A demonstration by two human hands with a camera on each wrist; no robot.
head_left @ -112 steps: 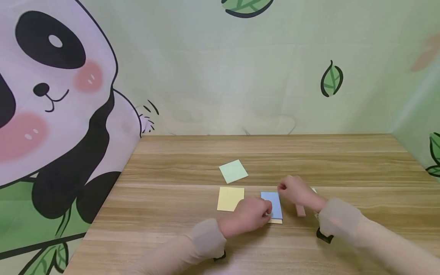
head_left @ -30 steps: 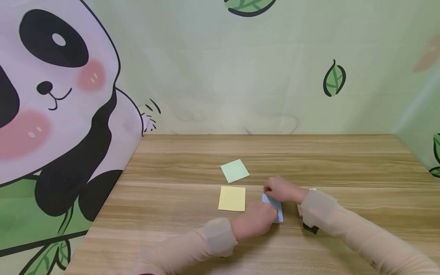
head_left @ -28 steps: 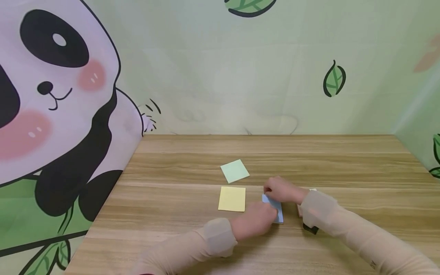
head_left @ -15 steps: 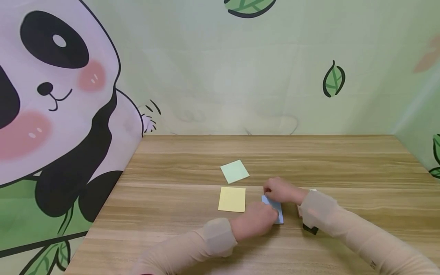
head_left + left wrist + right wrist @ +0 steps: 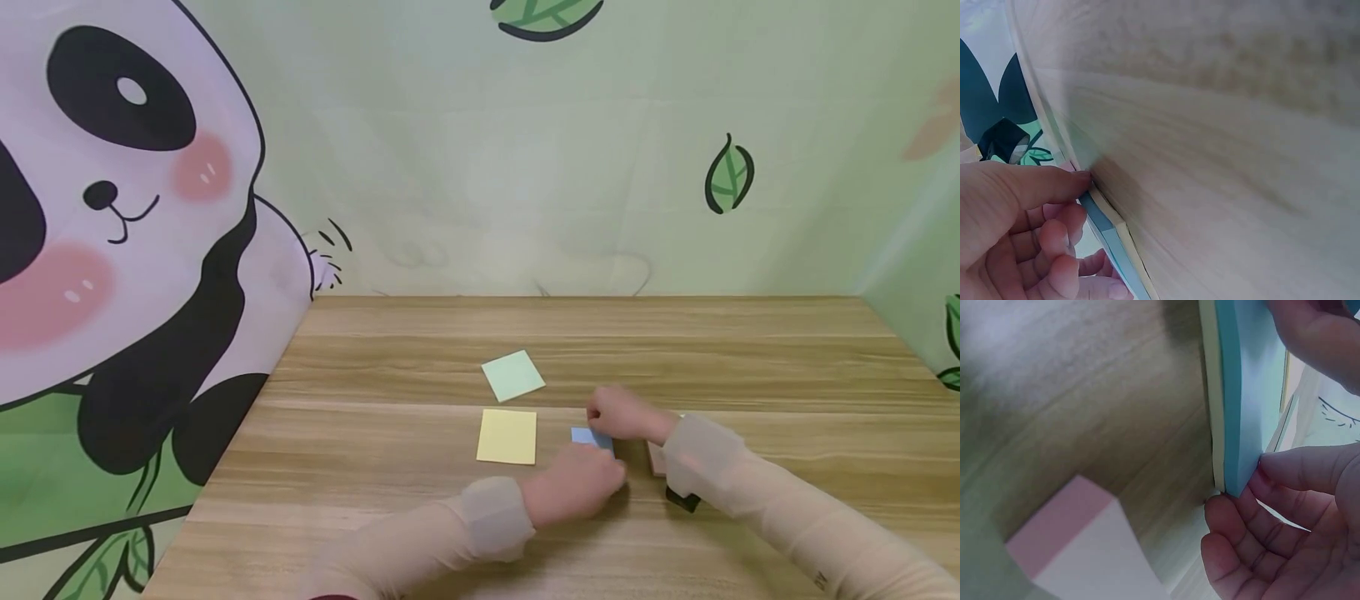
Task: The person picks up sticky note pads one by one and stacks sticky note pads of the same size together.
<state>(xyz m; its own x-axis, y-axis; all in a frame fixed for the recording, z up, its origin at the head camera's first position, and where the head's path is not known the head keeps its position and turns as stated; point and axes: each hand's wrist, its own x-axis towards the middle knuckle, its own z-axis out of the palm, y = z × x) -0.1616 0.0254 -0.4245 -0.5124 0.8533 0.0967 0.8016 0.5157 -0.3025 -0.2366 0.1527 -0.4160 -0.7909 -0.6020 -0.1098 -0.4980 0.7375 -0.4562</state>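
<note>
A blue sticky-note pad [image 5: 588,436] lies on the table between my hands. In the right wrist view it sits on top of a cream pad [image 5: 1211,394], their edges nearly flush. My left hand [image 5: 579,485] covers the near part of the blue pad in the head view. The left wrist view shows its thumb [image 5: 1063,184] pressed at the stack's corner, other fingers curled beside it. My right hand [image 5: 628,412] is at the far end. In the right wrist view its thumb and fingers [image 5: 1225,515] pinch a corner of the stack.
A yellow sticky-note pad [image 5: 507,436] lies left of the stack, and a pale green one [image 5: 513,375] lies turned behind it. Right of the stack is a pink pad [image 5: 657,459], partly hidden by the right sleeve [image 5: 705,457]. A panda-printed cloth [image 5: 480,167] backs the table.
A cream strip showed under the blue pad's near edge at first; later the blue reached over it. My left hand slid right across the pad; my right hand came left, then shifted slightly right.
</note>
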